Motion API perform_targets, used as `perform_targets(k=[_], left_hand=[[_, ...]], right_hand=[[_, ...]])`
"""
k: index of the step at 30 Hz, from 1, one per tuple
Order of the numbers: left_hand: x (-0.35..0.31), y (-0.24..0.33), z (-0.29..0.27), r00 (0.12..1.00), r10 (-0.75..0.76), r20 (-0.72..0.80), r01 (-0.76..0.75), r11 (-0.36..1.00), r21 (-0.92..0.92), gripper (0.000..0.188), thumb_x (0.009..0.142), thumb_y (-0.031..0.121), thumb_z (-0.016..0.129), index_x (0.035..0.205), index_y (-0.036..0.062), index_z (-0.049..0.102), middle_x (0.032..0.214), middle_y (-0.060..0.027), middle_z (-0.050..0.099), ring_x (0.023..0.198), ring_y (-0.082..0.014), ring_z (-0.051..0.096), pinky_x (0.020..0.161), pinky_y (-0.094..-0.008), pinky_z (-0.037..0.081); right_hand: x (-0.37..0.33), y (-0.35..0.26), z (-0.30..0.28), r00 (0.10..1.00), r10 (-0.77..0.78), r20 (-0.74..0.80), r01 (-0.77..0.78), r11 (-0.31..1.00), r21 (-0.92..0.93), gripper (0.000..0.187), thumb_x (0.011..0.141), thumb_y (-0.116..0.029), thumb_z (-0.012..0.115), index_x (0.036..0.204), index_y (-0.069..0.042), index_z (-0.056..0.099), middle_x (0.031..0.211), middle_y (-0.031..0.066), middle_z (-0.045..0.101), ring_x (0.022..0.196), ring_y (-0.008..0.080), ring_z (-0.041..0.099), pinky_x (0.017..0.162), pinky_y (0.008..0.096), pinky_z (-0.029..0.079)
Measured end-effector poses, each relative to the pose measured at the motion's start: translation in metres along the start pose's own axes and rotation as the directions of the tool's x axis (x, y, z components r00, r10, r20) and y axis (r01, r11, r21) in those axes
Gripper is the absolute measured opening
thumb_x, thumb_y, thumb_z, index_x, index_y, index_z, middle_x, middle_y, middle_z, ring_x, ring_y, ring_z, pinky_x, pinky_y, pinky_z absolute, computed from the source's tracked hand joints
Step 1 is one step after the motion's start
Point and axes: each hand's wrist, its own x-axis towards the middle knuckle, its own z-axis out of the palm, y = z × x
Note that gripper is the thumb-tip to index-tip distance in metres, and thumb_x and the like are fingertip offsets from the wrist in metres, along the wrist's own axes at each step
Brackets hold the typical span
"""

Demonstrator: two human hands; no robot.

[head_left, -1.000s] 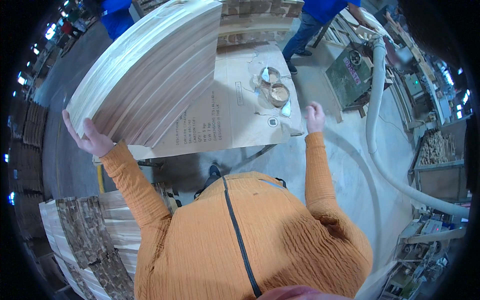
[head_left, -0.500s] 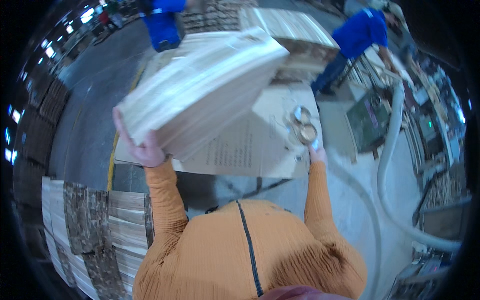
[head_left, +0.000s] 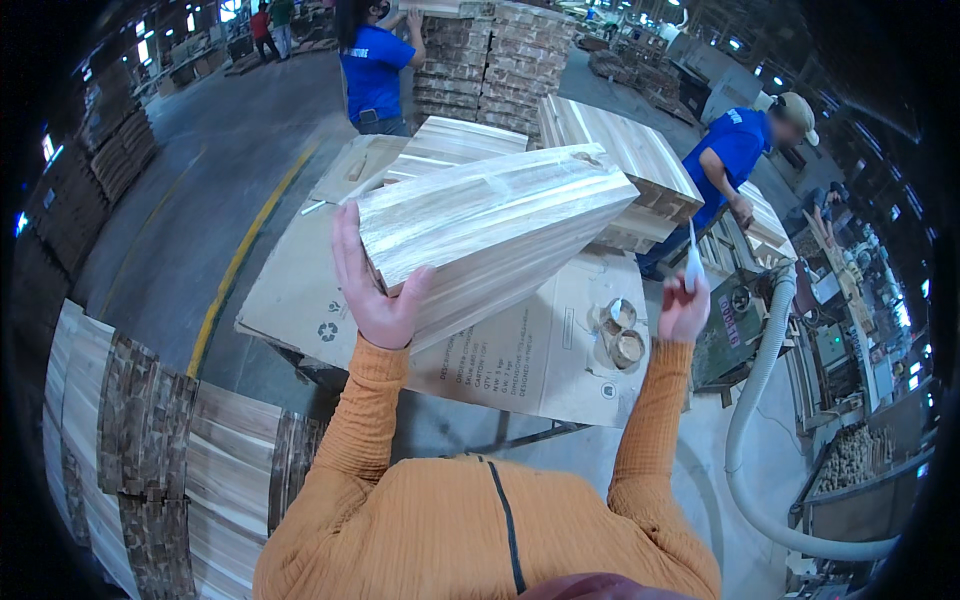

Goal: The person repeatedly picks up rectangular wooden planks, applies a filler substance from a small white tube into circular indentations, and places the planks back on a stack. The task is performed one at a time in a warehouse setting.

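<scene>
My left hand [head_left: 382, 295] grips the near left end of a light wooden panel [head_left: 490, 205], thumb on its front face and fingers round the end. The panel is tilted up on its long side above a cardboard-covered table [head_left: 500, 355]. To the right, my right hand [head_left: 684, 308] is raised and closed around a small white blade-like tool [head_left: 693, 262], its narrow tip pointing up. Two small round containers [head_left: 622, 333] with brown contents sit on the cardboard, left of my right hand. The panel hides part of the cardboard.
Wooden panels [head_left: 620, 150] are stacked behind the held one, and more stacks [head_left: 235, 450] stand at my lower left. One person in blue [head_left: 375, 75] stands at the far stacks; another [head_left: 735, 150] bends at the right. A pale hose [head_left: 745, 430] curves across the right side.
My right hand has risen from beside the round containers, with the white tool now showing upright. The panel stays in my left hand, and the whole view has shifted.
</scene>
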Motion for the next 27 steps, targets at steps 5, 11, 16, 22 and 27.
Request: perform_targets(k=[5,11,16,22,27], left_hand=[[0.002,-0.006,-0.004,1.0,0.001,0.006,-0.001,0.999,-0.033,0.075,0.071,0.039,0.075,0.127,0.0013,0.044,0.139,-0.0277,0.031,0.126,-0.0378,0.038,0.103,-0.0441,0.031],[0.002,-0.006,-0.004,0.998,0.059,0.007,-0.059,0.998,-0.008,0.068,0.073,0.046,0.072,0.12,0.0029,0.047,0.138,-0.0298,0.03,0.125,-0.0391,0.038,0.1,-0.0443,0.033],[-0.001,-0.009,-0.003,0.999,0.032,-0.004,-0.032,0.998,-0.054,0.07,0.074,0.047,0.071,0.122,0.0036,0.045,0.139,-0.0291,0.029,0.127,-0.0379,0.036,0.101,-0.0438,0.031],[-0.006,-0.008,-0.001,1.0,0.018,0.006,-0.018,0.997,-0.077,0.072,0.074,0.05,0.07,0.123,0.004,0.044,0.139,-0.0282,0.029,0.129,-0.0373,0.033,0.103,-0.0441,0.029],[-0.009,-0.007,-0.001,1.0,0.014,-0.004,-0.014,0.997,-0.073,0.074,0.074,0.054,0.069,0.123,0.0039,0.044,0.139,-0.0282,0.029,0.129,-0.0374,0.032,0.104,-0.0443,0.028]], right_hand=[[0.003,0.02,0.159,0.975,-0.149,0.164,0.134,0.986,0.095,0.017,0.089,-0.017,0.058,0.099,-0.003,0.057,0.081,0.0062,0.062,0.064,0.0117,0.058,0.055,0.0231,0.05],[-0.014,0.044,0.229,0.938,-0.209,0.276,0.205,0.978,0.045,0.013,0.089,-0.018,0.058,0.091,-0.005,0.056,0.074,0.0023,0.058,0.059,0.0092,0.052,0.051,0.02,0.041],[-0.021,0.047,0.226,0.934,-0.202,0.294,0.236,0.968,-0.086,0.016,0.088,-0.02,0.061,0.084,-0.006,0.054,0.065,-0.0003,0.053,0.054,0.005,0.046,0.046,0.0187,0.033],[-0.031,0.046,0.225,0.915,-0.247,0.318,0.328,0.916,-0.231,0.016,0.087,-0.017,0.062,0.082,-0.003,0.058,0.068,-0.0027,0.054,0.054,0.0026,0.045,0.048,0.0178,0.035],[-0.032,0.043,0.222,0.909,-0.199,0.366,0.315,0.904,-0.29,0.015,0.087,-0.016,0.062,0.084,-0.002,0.06,0.069,-0.0037,0.054,0.056,0.0018,0.046,0.049,0.0168,0.036]])
